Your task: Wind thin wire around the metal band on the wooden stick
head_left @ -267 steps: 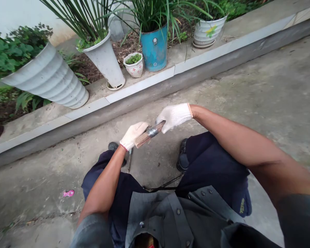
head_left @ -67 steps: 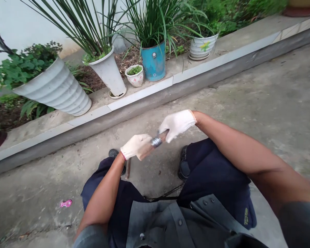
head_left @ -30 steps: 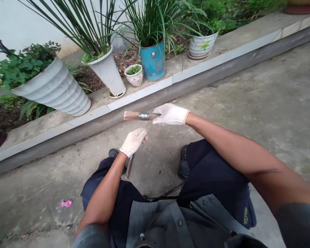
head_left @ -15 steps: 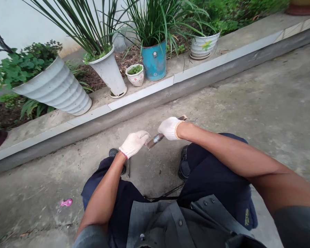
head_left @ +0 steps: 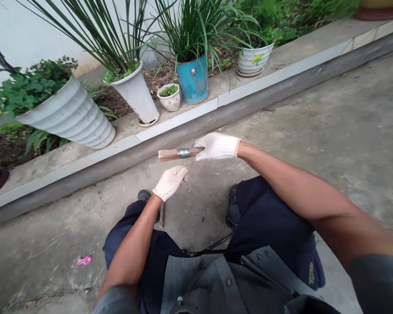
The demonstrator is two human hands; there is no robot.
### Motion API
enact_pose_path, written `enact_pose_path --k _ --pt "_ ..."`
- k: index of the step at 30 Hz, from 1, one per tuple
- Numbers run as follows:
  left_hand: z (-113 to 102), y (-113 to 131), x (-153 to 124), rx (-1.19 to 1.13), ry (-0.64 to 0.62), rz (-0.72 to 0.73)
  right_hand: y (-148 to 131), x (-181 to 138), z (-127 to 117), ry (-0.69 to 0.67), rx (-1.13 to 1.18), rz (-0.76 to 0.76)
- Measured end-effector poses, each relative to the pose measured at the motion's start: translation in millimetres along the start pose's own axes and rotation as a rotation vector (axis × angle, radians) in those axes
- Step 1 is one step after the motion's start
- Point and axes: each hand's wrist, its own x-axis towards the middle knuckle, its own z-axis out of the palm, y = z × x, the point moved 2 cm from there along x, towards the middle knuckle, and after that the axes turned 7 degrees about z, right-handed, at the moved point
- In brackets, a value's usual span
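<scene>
My right hand [head_left: 218, 146], in a white knit glove, is closed round a piece of wood [head_left: 168, 155]. The wood lies nearly level, its bare end pointing left. Silvery wire [head_left: 184, 153] is wound in several turns about it, just left of my right fingers. Below the wood is my gloved left hand [head_left: 169, 180], its thumb and fingers pinched together. A very thin strand seems to run from the winding down to this pinch; its end is hidden in the fingers.
Along the raised ledge [head_left: 175, 122] stand a ribbed white pot [head_left: 74, 117], a tall white pot [head_left: 137, 96], a small pot [head_left: 170, 101], a blue bucket [head_left: 193, 83] and another white pot [head_left: 255, 60]. Another wooden strip [head_left: 162, 214] lies near my left shoe; a pink object [head_left: 84, 260] lies left.
My right hand has moved up, turning the wood from slanted to nearly level and away from my left hand. My left hand stays low, fingers still pinched.
</scene>
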Motion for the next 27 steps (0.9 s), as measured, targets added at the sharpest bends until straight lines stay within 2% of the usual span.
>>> enact_pose_path --k 4,8,11,15,18,22,24,27 --pt "7 3 -1 0.013 -0.040 -0.014 5 10 4 0.162 -0.173 0.157" --pt "8 9 -3 0.072 -0.139 -0.010 6 17 14 0.202 -0.349 0.201" --pt "1 10 -4 0.198 -0.146 0.014 4 19 28 0.076 -0.507 0.179" --pt "-9 8 -3 0.350 -0.113 0.075 -1 13 46 -0.208 -0.562 0.100" --pt "-13 9 -4 0.335 -0.126 0.113 -2 3 49 -0.408 -0.467 -0.034" --pt "-10 7 -7 0.194 -0.161 0.020 5 -11 37 -0.659 -0.138 -0.145" --pt "-6 5 -9 0.110 -0.194 0.013 9 -14 28 -0.649 0.021 -0.155" --pt "3 2 -9 0.041 -0.200 0.031 10 -12 13 -0.462 0.136 -0.134"
